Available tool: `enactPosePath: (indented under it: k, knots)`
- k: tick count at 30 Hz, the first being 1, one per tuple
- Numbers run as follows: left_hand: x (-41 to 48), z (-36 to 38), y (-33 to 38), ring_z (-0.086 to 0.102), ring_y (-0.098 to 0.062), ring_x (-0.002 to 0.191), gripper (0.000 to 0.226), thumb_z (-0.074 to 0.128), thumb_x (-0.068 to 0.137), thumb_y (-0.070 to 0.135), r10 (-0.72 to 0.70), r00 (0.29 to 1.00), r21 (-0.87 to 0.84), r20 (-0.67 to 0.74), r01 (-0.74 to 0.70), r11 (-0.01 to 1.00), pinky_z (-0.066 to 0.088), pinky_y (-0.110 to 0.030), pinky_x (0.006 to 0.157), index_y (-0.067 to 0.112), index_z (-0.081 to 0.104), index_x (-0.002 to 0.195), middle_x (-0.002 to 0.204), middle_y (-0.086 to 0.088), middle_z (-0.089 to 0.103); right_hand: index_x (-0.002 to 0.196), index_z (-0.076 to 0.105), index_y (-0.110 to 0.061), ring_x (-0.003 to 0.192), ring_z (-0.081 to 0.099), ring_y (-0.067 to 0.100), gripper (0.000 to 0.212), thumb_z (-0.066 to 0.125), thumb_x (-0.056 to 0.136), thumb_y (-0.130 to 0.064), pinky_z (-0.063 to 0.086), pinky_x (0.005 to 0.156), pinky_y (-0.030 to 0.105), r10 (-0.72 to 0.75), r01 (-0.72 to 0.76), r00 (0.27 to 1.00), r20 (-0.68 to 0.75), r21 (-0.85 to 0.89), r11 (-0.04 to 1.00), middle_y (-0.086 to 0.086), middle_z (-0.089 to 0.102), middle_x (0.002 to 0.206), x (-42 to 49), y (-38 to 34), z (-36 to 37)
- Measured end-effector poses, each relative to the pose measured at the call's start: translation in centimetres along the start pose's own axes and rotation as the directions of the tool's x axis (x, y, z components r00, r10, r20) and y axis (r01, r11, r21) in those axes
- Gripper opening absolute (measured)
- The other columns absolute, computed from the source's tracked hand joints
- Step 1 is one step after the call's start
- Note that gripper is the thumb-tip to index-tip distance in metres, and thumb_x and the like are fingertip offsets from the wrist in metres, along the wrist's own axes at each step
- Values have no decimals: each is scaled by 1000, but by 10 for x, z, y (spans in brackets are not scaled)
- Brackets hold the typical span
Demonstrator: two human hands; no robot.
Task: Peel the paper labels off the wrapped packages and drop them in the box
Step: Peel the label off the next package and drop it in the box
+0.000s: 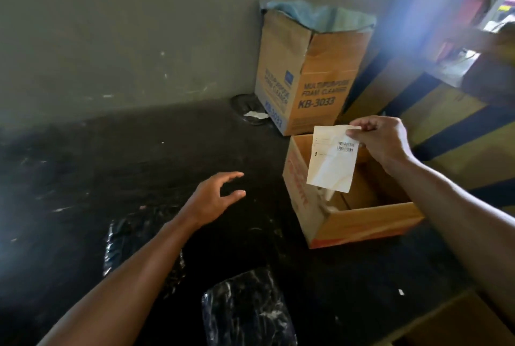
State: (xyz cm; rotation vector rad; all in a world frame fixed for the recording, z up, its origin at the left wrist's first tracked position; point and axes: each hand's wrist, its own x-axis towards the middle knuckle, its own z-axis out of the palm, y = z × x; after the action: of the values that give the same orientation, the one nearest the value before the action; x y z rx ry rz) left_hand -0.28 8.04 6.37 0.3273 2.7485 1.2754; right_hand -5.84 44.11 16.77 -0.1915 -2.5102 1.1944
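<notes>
My right hand (381, 140) pinches the top corner of a white paper label (331, 158) with barcodes. The label hangs over the open low cardboard box (362, 223), where pale scraps lie inside along its left wall. My left hand (216, 198) hovers above the dark floor with fingers spread and nothing in it. Two packages wrapped in shiny black plastic lie on the floor: one (248, 312) near the bottom middle, another (131, 245) partly under my left forearm.
A tall cardboard box (306, 86) marked KB-3033, lined with a blue bag, stands against the grey wall behind the low box. A dark round object with white paper (249, 112) lies at its left. Yellow-and-black striped surfaces (451, 122) are at right. Another carton edge (457, 323) shows bottom right.
</notes>
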Motion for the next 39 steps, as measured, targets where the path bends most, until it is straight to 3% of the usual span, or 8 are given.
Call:
enactPosePath:
  k: [7,10,16,22,26,29,34,39]
  knots:
    - [73,101,86,37,-10,138,57,66,90,39,58,991,36,122,-63,997,32,-28,107,30,46,143,149,7,42,102,76,-5,104,68,24,13,73,90,-11,61,85,42,18,-21,999,-41,-59,998,9,72,117,51,89,-38]
    - [92,139,106,35,-10,139,58,65,90,42,106,988,62,116,-114,992,32,-39,115,28,45,143,150,6,41,107,75,-5,106,68,24,16,69,93,-10,61,82,39,42,-44,999,-29,-69,997,10,71,118,61,121,-40]
    - [121,203,139,31,-12,142,60,63,92,44,140,989,181,41,-145,973,27,-33,113,25,44,145,153,3,39,119,73,-15,121,61,22,26,71,93,-14,53,95,36,169,-159,982,80,-121,980,3,67,131,72,182,-31]
    - [132,244,133,20,-18,147,76,45,89,68,61,998,520,10,-57,853,15,-45,120,29,28,151,158,3,29,93,70,-15,99,70,19,15,67,93,0,59,89,39,268,-255,949,167,-94,962,5,72,101,71,215,-19]
    - [135,247,128,20,-18,147,76,38,88,70,46,999,586,24,-51,809,14,-44,120,28,29,151,158,3,30,73,70,-9,87,71,29,30,51,96,-3,56,94,51,450,-472,880,155,162,867,14,70,78,77,227,-13]
    - [134,248,130,21,-17,147,75,38,89,68,44,999,591,1,-36,806,14,-43,121,27,30,151,157,3,32,80,69,3,73,68,26,22,51,92,-1,56,91,50,510,-537,843,170,240,808,16,65,71,80,231,-9]
    - [133,248,132,21,-15,147,72,39,91,66,38,999,592,-11,-24,806,14,-42,121,26,31,151,157,4,33,84,70,-8,76,70,8,15,80,80,2,53,58,17,308,-292,920,244,-98,951,2,70,84,77,229,-10]
    - [133,247,135,22,-16,147,69,43,92,62,39,999,586,-2,-30,810,16,-43,120,26,33,150,156,4,34,76,75,-11,81,69,8,9,82,81,-9,49,59,13,230,-206,939,254,-117,972,-1,71,85,75,229,-6]
